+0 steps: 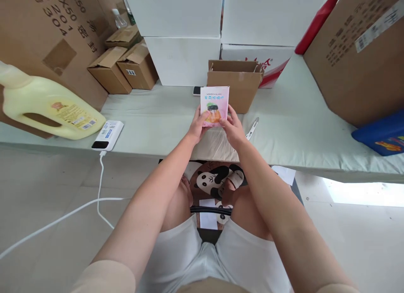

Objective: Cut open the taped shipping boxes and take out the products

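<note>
A small pink-and-white printed box (214,101) is held upright above the table, its picture face turned toward me. My left hand (199,122) is closed around its lower left side, thumb on the front. At the lower right, my right hand (232,125) grips the same box, thumb also on the front. Just behind stands an open brown cardboard box (235,80), whose contents I cannot make out. A white utility knife (253,129) lies on the table to the right of my right hand. Partly hidden behind the pink box is a small black-and-white object (196,91).
A pale green cloth covers the table (293,124). At left stand a yellow jug (47,103), a white power bank (107,135) with a cable, and small cartons (139,63). White boxes (186,59) are stacked behind. A large carton (356,53) and blue container (381,133) stand right.
</note>
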{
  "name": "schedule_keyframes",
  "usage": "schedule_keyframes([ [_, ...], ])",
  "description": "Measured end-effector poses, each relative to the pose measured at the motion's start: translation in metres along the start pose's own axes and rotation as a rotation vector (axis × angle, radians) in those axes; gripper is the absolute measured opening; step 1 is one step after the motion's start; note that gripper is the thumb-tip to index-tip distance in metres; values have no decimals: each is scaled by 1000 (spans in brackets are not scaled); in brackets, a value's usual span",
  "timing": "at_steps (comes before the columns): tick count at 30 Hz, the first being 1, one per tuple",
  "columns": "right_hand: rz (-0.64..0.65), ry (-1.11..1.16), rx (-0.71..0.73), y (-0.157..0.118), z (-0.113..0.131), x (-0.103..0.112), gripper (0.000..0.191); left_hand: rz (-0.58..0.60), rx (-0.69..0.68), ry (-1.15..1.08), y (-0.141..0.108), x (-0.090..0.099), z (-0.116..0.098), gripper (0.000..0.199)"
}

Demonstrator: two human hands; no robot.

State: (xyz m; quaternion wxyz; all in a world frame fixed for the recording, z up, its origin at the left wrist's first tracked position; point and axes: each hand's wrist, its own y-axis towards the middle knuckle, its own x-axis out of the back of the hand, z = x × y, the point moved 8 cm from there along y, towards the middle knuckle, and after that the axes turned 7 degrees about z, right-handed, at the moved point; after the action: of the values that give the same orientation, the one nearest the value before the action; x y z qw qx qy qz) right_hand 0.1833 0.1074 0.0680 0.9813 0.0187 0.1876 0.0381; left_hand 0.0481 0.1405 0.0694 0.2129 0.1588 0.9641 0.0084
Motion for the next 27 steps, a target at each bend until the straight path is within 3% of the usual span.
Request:
schedule_keyframes([
  [4, 91, -53, 198, 10, 49, -16, 77, 97, -186, 21, 9, -23, -48, 68],
  [8, 132, -102, 305, 5, 101, -35, 72, 186, -368, 91, 9, -51, -102, 52],
  [12, 161, -157, 371, -5, 128, -49, 73, 211, -447, 103, 2, -65, -129, 55],
  [18, 130, -205, 374, -21, 124, -40, 66, 213, -393, 90, -4, -57, -113, 65],
  [22, 29, -382, 534, -17, 157, -12, 55, 213, -322, 96, -11, -47, -87, 77],
  [27, 198, -641, 454, 15, 187, -1, 50, 254, -263, 122, -22, -48, -67, 80],
])
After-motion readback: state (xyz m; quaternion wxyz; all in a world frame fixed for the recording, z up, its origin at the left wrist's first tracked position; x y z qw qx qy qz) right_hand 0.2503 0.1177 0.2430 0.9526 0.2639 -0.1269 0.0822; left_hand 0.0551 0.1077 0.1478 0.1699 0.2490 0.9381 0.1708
